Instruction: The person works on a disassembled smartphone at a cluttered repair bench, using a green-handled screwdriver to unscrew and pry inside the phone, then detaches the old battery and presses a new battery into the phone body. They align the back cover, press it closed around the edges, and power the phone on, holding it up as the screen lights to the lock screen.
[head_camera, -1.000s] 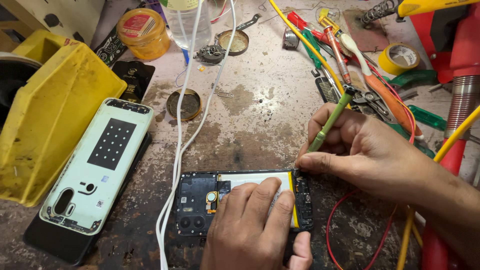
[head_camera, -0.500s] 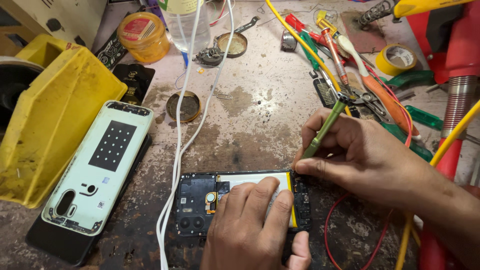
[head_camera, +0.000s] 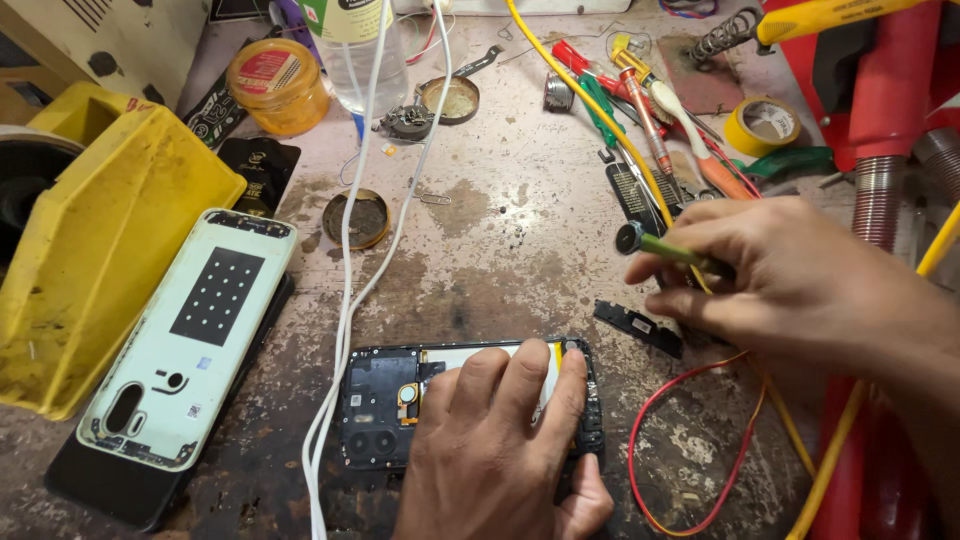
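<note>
We pin the opened phone (head_camera: 470, 400) flat at the surface's near edge with left hand (head_camera: 500, 450) fingers spread, right hand (head_camera: 790, 280) pinching the green screwdriver (head_camera: 680, 252); best keep it vertical.

Phone repair workshop: stained workbench (head_camera: 520, 240), scattered screwdrivers (head_camera: 640, 110), tape roll (head_camera: 762, 124), opened phone (head_camera: 390, 405), loose wires (head_camera: 350, 250).

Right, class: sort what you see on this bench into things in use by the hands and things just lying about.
In use:
left hand pressing on the opened phone
right hand holding the green-handled tool
small black cover piece beside the phone

Lying about:
pale green back cover
yellow tape roll
orange jar
round tin lid
white cable
</note>
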